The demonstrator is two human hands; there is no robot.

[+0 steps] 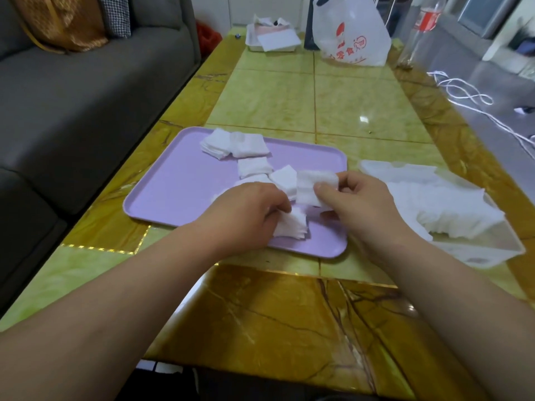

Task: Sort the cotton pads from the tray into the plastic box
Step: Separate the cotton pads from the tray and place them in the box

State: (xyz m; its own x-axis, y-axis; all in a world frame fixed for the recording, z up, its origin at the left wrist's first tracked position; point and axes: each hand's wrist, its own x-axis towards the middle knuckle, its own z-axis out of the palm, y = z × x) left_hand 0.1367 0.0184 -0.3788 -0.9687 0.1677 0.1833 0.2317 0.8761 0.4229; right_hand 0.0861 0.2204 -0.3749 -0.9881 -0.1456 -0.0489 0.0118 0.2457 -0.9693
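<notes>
Both hands work over the near right part of a lilac tray (pixel 173 180) that lies on a glossy green-and-amber marble table (pixel 269 96). The left hand (pixel 246 215) is curled with its knuckles up, its fingers closed on a small fanned stack of square cotton pads (pixel 292 225) at the tray's 5 o'clock; the fingertips themselves are tucked under the palm and cannot be seen. The right hand (pixel 357 202) pinches a white folded pad bundle (pixel 315 188) between thumb and forefinger, lifted just above the tray; the other fingers are bent behind it and hidden.

More pads lie loose on the tray: a pile (pixel 234 144) at its 12 o'clock edge, and a few single ones (pixel 254 167) toward the centre, partly covered by the left hand, so their number is unclear.

At the tray's 3 o'clock, just beside it, stands the clear plastic box (pixel 489 250), already holding a heap of pads (pixel 445 206). Its walls are nearly invisible against the table, and the right forearm covers its near left corner.

At the table's far end, at 12 o'clock, sit a white tray of papers (pixel 270 39) and a printed plastic bag (pixel 351 33), cut off by the top edge. A grey sofa (pixel 86 82) fills 9 o'clock.
</notes>
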